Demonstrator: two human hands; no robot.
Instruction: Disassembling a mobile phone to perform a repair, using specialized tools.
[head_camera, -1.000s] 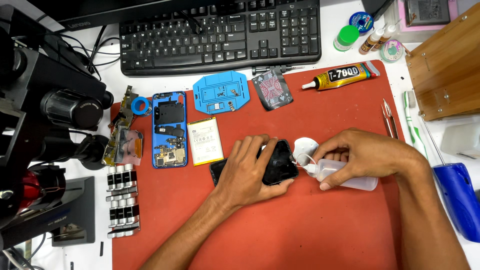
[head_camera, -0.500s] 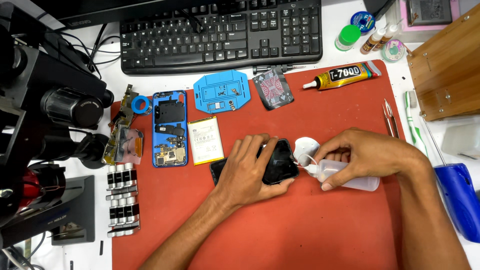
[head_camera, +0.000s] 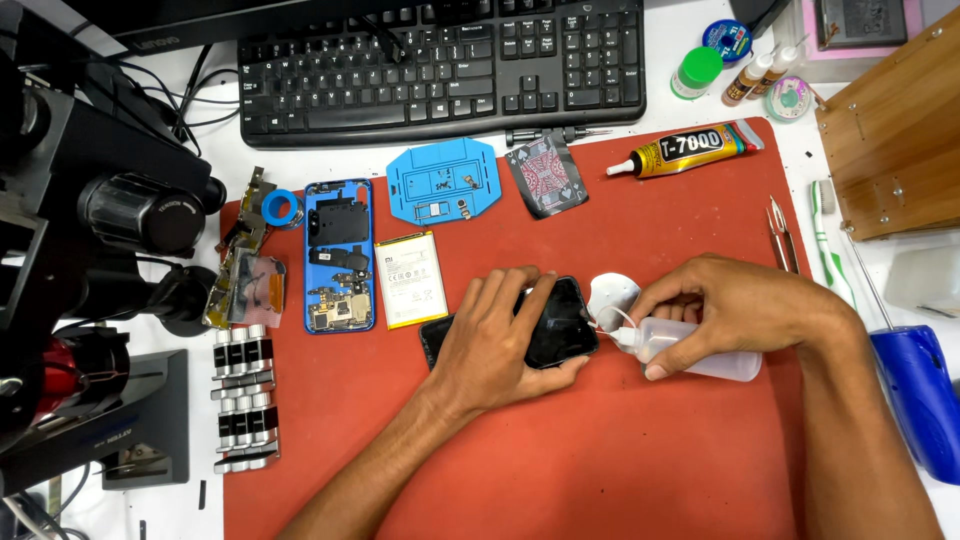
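My left hand (head_camera: 492, 340) lies flat on a black phone screen panel (head_camera: 556, 322), pinning it to the red work mat (head_camera: 620, 460). My right hand (head_camera: 735, 305) grips a small clear squeeze bottle (head_camera: 690, 355) lying sideways, its thin nozzle touching the panel's right edge. A white round pad (head_camera: 612, 295) sits just behind the nozzle. To the left lie an opened blue phone body (head_camera: 338, 255) and a flat white and yellow battery (head_camera: 410, 278).
A black keyboard (head_camera: 440, 65) runs along the back. A blue parts tray (head_camera: 442, 192), a playing card (head_camera: 545, 172), a glue tube (head_camera: 690, 150) and tweezers (head_camera: 782, 232) sit on the mat. A microscope (head_camera: 90, 230) stands left, a wooden box (head_camera: 895, 140) right.
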